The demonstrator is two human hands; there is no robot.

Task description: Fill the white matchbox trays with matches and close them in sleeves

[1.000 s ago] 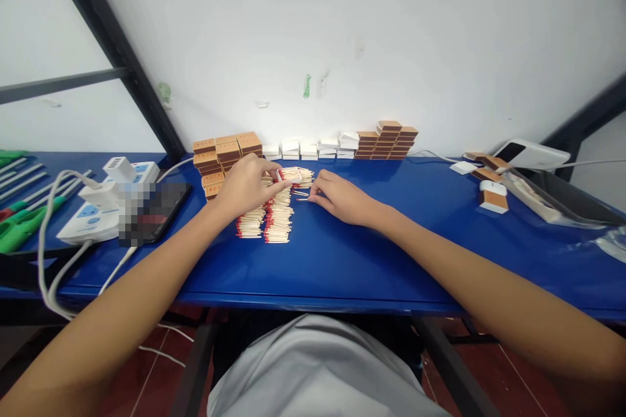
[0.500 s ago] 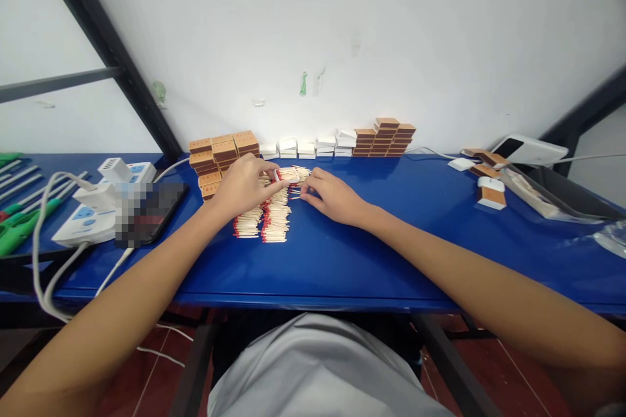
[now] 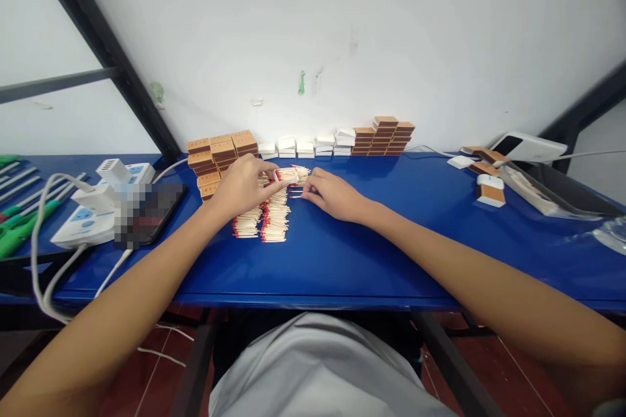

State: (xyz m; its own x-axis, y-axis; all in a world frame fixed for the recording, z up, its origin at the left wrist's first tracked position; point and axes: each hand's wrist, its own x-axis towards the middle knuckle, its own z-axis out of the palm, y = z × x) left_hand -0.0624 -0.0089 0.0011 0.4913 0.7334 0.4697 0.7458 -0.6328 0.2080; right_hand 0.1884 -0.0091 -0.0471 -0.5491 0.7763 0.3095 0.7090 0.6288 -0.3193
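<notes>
My left hand (image 3: 243, 185) is curled round a small white matchbox tray (image 3: 287, 174) filled with red-tipped matches, held just above the blue table (image 3: 342, 254). Beside it on the right, my right hand (image 3: 331, 194) rests with its fingertips pinched on a few loose matches (image 3: 295, 195) lying on the table. A pile of red-tipped matches (image 3: 264, 220) lies below the left hand, in rows.
Stacks of brown matchboxes stand at the back left (image 3: 220, 153) and back centre (image 3: 384, 137), with white inner trays (image 3: 313, 145) between them. A power strip (image 3: 100, 199), cables and a phone lie at left. More boxes (image 3: 489, 190) and a white device (image 3: 528, 146) sit at right.
My right hand has slid a little left towards the tray and closed on the loose matches. The left hand has barely moved.
</notes>
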